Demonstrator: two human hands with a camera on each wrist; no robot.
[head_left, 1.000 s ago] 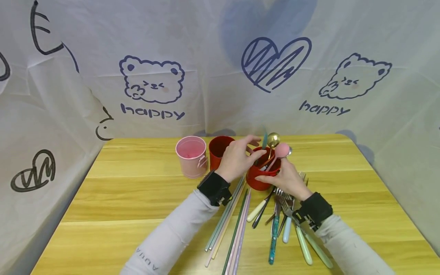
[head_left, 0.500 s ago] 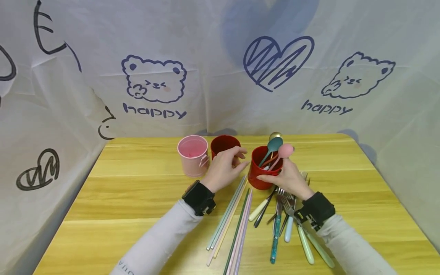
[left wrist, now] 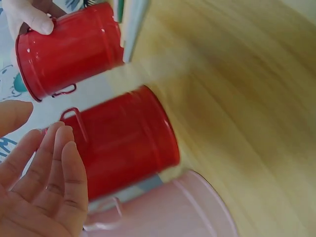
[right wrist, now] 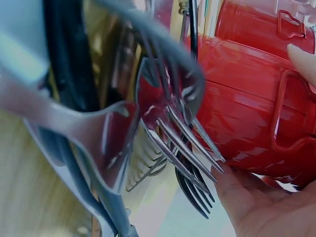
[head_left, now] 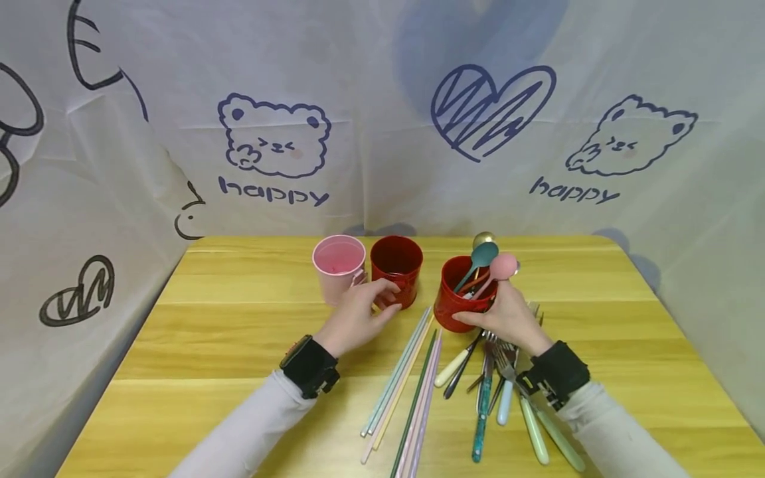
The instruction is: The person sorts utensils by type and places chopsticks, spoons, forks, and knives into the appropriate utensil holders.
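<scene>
My right hand (head_left: 515, 320) grips the right-hand red bucket (head_left: 452, 315), thumb across its front wall and fingers round the right side. A teal spoon (head_left: 485, 253), a pink spoon (head_left: 503, 266) and a gold spoon (head_left: 483, 238) stand in it, bowls up, with other handles. My left hand (head_left: 351, 320) hovers in front of the middle red bucket (head_left: 409, 291), holding nothing. In the left wrist view its fingers (left wrist: 74, 180) are relaxed near that bucket's wire handle. Forks (right wrist: 182, 143) lie close beside the right hand's bucket in the right wrist view.
A pink bucket (head_left: 332, 289) stands at the left of the row. Chopsticks (head_left: 391, 392) in several colours lie before the buckets. Right of them is a loose pile of forks and knives with coloured handles (head_left: 481, 425). A white drawn-on cloth (head_left: 382, 166) backs the table.
My left hand has let go of the teal spoon, now leaning in the right-hand red bucket, and has moved left and toward me. My right hand keeps its grip on the bucket.
</scene>
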